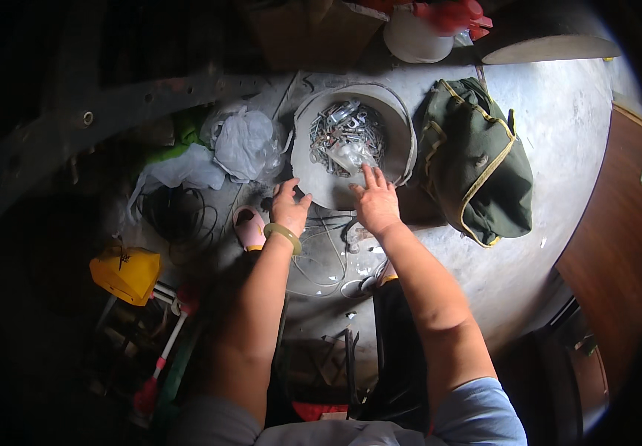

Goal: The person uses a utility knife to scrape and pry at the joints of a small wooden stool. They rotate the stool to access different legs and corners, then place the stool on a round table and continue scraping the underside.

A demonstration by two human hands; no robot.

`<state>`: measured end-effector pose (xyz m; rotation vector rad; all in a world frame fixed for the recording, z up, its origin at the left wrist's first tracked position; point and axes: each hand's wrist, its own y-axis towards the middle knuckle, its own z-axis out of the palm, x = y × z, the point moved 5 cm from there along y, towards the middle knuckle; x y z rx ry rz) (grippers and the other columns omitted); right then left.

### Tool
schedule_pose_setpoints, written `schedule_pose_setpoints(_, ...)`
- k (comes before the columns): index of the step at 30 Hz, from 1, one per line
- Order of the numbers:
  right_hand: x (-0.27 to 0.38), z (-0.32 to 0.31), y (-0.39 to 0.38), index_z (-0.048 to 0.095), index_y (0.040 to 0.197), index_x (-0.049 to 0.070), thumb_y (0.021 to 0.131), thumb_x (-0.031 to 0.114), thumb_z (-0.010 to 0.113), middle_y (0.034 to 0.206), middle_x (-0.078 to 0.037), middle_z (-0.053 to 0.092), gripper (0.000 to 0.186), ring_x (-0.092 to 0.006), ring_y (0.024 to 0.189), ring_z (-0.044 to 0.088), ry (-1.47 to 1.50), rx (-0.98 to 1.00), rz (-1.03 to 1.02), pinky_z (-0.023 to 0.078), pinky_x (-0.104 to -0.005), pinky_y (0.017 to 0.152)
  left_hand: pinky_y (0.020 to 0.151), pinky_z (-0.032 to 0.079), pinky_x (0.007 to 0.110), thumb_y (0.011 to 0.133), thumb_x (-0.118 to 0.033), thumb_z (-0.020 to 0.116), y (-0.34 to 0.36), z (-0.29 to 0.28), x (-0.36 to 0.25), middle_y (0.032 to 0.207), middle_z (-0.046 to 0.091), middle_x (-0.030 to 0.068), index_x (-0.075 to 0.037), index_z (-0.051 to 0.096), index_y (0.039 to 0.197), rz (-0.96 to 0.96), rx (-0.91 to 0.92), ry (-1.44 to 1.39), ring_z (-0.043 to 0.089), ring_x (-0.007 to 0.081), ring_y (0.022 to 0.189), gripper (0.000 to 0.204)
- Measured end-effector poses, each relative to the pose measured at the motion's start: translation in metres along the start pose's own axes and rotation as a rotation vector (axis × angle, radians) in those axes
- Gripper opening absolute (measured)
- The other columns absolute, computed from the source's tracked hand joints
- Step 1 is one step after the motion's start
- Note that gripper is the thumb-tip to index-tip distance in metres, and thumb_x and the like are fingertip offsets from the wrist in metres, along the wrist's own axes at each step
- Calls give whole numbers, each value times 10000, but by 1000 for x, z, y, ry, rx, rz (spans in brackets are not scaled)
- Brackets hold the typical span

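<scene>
A round grey bucket point(306, 178) stands on the floor in front of me. Many small metal pieces point(344, 134), which look like screws and other hardware, lie inside it. On top of them, toward the near side, is a crumpled clear plastic bag point(353, 154). My right hand point(377, 202) reaches over the near rim with its fingers stretched toward this bag; whether they touch it I cannot tell. My left hand point(289, 208), with a pale bangle point(284, 235) on its wrist, is beside the near left rim. Its fingers are apart and hold nothing.
Right of the bucket lies a dark green cloth bag point(477, 160) with yellow trim. White plastic bags point(246, 145) lie to its left. A pink shoe point(249, 227) and loose wire point(328, 256) are near my feet. A yellow bag point(125, 275) sits at the left.
</scene>
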<state>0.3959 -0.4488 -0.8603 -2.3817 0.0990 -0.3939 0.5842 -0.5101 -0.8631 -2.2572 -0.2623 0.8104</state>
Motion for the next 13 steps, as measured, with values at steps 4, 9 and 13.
schedule_pose_setpoints(4, 12, 5, 22, 599, 1200, 190, 817, 215, 577, 1512, -136, 196, 385, -375, 1394, 155, 75, 125, 98, 277, -556, 1046, 851, 457, 373, 736, -86, 710, 3, 12, 3, 1112, 539, 135, -50, 554, 1144, 117, -39, -69, 548, 282, 971, 438)
schedule_pose_setpoints(9, 17, 28, 47, 561, 1263, 189, 831, 255, 562, 1520, -101, 187, 437, -332, 1411, 121, -16, 174, 120, 258, -589, 1043, 835, 461, 361, 741, -81, 709, 3, 15, 4, 1108, 546, 121, -55, 566, 1133, 148, -37, -72, 551, 266, 974, 418)
schedule_pose_setpoints(13, 10, 74, 66, 436, 1377, 190, 829, 277, 564, 1540, -93, 132, 570, -332, 1421, 87, -112, 121, 176, 233, -601, 1050, 796, 483, 346, 753, -94, 716, 6, 13, 13, 1141, 551, 98, -71, 586, 1133, 131, -22, -73, 557, 231, 1007, 403)
